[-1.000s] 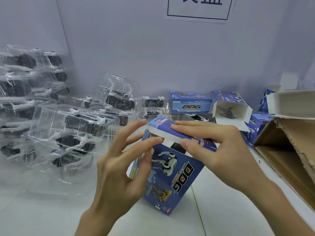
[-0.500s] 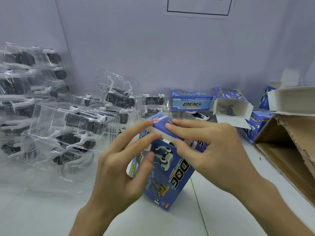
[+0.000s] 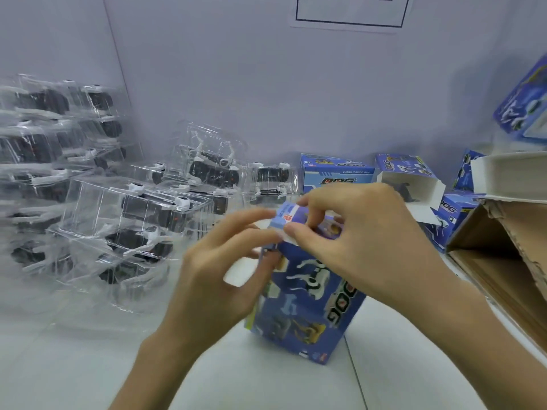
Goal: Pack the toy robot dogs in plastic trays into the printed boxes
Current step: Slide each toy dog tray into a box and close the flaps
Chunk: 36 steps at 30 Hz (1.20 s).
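One blue printed cardboard box [image 3: 307, 306] stands tilted at the front middle of the white bench [image 3: 88, 365]. The right hand [image 3: 364, 241] pinches its top flap between thumb and curled fingers. The left hand [image 3: 213, 279], blurred, holds the box's upper left corner, thumb on the front.

At least five more blue boxes [image 3: 334, 173] sit toward the back right corner, one open-ended [image 3: 410, 184]. Clear plastic trays of black-and-white toy dogs [image 3: 133, 214] are stacked along the left edge, overlapping too much to count. One brown cardboard carton [image 3: 503, 261] lies at the right edge. A paper sign [image 3: 349, 13] hangs on the pale wall [image 3: 266, 84].
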Each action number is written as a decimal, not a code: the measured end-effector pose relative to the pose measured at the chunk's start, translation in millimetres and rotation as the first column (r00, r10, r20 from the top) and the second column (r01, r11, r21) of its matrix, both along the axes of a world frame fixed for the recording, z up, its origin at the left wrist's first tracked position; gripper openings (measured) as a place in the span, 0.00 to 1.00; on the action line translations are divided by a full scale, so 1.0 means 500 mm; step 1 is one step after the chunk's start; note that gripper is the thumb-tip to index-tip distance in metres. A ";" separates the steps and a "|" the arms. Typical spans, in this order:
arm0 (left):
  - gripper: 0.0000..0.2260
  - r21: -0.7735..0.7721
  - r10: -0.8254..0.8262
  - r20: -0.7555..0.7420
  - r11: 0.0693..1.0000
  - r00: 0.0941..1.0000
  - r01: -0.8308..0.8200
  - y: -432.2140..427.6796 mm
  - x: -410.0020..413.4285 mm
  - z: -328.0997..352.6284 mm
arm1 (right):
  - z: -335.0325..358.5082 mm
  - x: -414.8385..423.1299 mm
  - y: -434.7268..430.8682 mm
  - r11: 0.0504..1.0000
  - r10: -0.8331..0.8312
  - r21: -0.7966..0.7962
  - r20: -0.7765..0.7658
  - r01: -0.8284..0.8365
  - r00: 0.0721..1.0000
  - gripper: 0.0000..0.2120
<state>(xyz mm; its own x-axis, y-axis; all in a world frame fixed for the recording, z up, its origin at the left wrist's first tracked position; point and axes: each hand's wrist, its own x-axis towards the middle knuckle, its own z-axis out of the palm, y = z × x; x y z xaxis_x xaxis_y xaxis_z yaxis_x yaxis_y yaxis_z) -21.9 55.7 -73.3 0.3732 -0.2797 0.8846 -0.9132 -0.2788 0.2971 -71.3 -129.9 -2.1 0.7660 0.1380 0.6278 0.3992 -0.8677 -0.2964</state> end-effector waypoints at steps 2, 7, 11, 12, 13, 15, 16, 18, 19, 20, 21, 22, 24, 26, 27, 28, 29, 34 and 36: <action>0.06 0.002 0.029 -0.016 1.000 0.999 -0.029 -0.014 -0.005 -0.011 | -0.001 0.013 0.001 1.000 -0.001 -0.024 -0.046 0.000 0.999 0.15; 0.08 -0.082 0.046 -0.052 0.995 0.998 -0.050 -0.012 -0.004 -0.027 | -0.007 0.022 0.015 0.995 0.023 -0.100 -0.015 -0.024 1.000 0.15; 0.08 -0.092 0.059 -0.083 0.993 0.995 -0.067 -0.009 -0.005 -0.034 | -0.003 0.035 0.026 0.972 0.018 -0.233 0.013 -0.015 1.000 0.15; 0.08 -0.084 0.057 -0.084 0.994 0.995 -0.064 -0.010 -0.004 -0.034 | -0.001 0.038 0.027 0.970 0.020 -0.243 0.014 -0.016 1.000 0.15; 0.08 -0.073 0.055 -0.084 0.995 0.995 -0.061 -0.010 -0.003 -0.032 | -0.001 0.040 0.027 0.965 0.028 -0.260 0.017 -0.023 0.999 0.15; 0.08 -0.067 0.047 -0.096 0.996 0.994 -0.054 -0.011 0.000 -0.029 | 0.002 0.040 0.027 0.944 0.050 -0.327 0.018 -0.042 0.999 0.15; 0.07 -0.071 0.042 -0.107 0.996 0.993 -0.050 -0.009 0.001 -0.029 | 0.005 0.039 0.025 0.931 0.062 -0.360 0.004 -0.056 0.998 0.14; 0.06 -0.063 0.043 -0.120 0.997 0.992 -0.051 -0.003 0.004 -0.030 | 0.014 0.038 0.001 0.938 0.127 -0.311 -0.111 -0.156 0.986 0.09; 0.06 -0.046 0.058 -0.118 0.997 0.991 -0.064 0.000 0.005 -0.030 | 0.021 0.037 -0.018 0.949 0.181 -0.221 -0.205 -0.226 0.962 0.05; 0.06 -0.025 0.081 -0.106 0.996 0.991 -0.085 0.002 0.005 -0.030 | 0.027 0.032 -0.038 0.953 0.223 -0.140 -0.274 -0.268 0.936 0.05; 0.05 -0.003 0.104 -0.082 0.995 0.991 -0.105 0.002 0.006 -0.029 | 0.030 0.026 -0.058 0.954 0.247 -0.090 -0.297 -0.284 0.922 0.07; 0.05 0.013 0.121 -0.058 0.993 0.991 -0.120 0.002 0.007 -0.027 | 0.030 0.019 -0.077 0.955 0.261 -0.062 -0.287 -0.290 0.922 0.07; 0.05 0.029 0.133 -0.054 0.991 0.990 -0.131 -0.001 0.009 -0.021 | 0.025 0.004 -0.100 0.953 0.291 -0.015 -0.245 -0.304 0.925 0.07; 0.05 0.032 0.120 -0.081 0.993 0.989 -0.118 -0.003 0.009 -0.017 | 0.017 -0.005 -0.107 0.948 0.312 0.001 -0.197 -0.318 0.930 0.09; 0.05 0.032 0.108 -0.091 0.994 0.990 -0.105 -0.003 0.008 -0.017 | 0.012 -0.006 -0.107 0.947 0.313 -0.017 -0.165 -0.321 0.935 0.11; 0.05 0.032 0.091 -0.101 0.996 0.991 -0.088 -0.004 0.007 -0.016 | 0.008 -0.006 -0.107 0.946 0.311 -0.048 -0.130 -0.319 0.941 0.12; 0.05 0.033 0.074 -0.111 0.997 0.991 -0.071 -0.006 0.005 -0.016 | 0.004 -0.006 -0.105 0.946 0.307 -0.076 -0.091 -0.314 0.947 0.12; 0.05 0.034 0.061 -0.129 0.998 0.990 -0.057 -0.008 0.001 -0.013 | -0.004 -0.010 -0.100 0.947 0.289 -0.152 0.013 -0.284 0.957 0.09; 0.04 0.046 0.075 -0.095 0.996 0.993 -0.071 -0.004 0.004 -0.009 | -0.005 -0.010 -0.098 0.936 0.294 -0.217 0.040 -0.279 0.955 0.08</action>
<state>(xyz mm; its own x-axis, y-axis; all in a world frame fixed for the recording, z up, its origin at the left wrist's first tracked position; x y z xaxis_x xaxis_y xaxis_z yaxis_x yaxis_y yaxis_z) -19.9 53.4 -77.7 0.4769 -0.2851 0.8314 -0.8576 -0.3583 0.3691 -76.4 -178.8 -4.5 0.6295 0.4772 0.6132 0.6533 -0.7523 -0.0851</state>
